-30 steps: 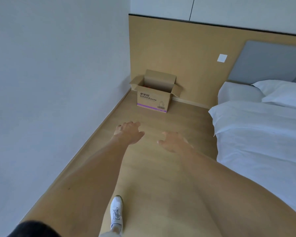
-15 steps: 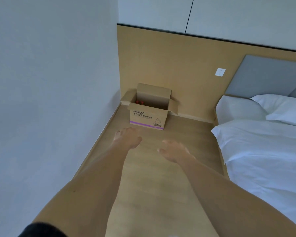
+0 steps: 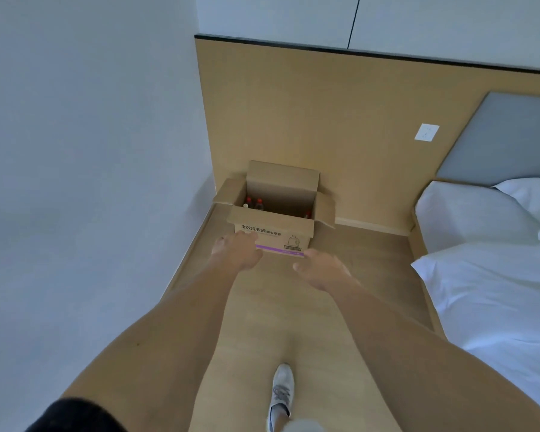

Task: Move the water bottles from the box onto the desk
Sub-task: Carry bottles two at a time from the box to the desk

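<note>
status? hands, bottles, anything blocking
Left hand and right hand open, empty, short of box. Red-capped bottles inside, flaps open. Floor path unobstructed; bed to right.

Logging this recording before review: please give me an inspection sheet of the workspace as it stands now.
Surface: wooden floor; no desk in view.
Job's things: open cardboard box in the corner; red-capped bottles inside, count unclear.
Clutter: nothing seen.
Hands: left hand and right hand stretched toward the box, fingers relaxed, holding nothing.
Cables: nothing seen.
Surroundings: bed with white bedding on the right, wall socket, white shoe.
</note>
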Motion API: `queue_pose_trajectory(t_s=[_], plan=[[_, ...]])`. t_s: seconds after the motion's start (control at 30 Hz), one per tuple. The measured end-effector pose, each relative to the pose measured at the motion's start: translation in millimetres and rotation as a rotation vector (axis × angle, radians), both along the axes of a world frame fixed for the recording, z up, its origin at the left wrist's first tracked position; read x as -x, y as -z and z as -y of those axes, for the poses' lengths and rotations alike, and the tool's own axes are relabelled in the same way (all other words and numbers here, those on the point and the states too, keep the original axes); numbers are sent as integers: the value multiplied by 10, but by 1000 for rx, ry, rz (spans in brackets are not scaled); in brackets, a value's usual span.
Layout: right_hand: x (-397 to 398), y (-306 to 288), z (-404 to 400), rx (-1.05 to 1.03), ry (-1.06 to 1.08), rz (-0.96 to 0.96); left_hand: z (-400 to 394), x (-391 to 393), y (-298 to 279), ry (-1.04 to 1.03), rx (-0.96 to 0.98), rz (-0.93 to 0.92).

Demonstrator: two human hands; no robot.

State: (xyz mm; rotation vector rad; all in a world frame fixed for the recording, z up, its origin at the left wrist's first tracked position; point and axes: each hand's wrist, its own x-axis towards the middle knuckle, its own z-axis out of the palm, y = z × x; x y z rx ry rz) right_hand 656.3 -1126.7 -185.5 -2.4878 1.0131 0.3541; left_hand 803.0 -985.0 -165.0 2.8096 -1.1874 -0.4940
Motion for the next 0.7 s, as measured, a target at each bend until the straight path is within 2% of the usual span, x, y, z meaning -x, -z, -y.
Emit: queue_pose_trajectory(t_s=[0.3, 0.5, 0.7], plan=[[-1386, -121, 1550, -17, -32, -1, 1449, -1262, -91, -31, -36, -1], [-1894, -31, 2165, -44, 57, 50, 2089, -1835, -16, -18, -50, -5], [-2386, 216, 2805, -27, 76, -14, 2729, -2547, 235, 9, -37, -54]])
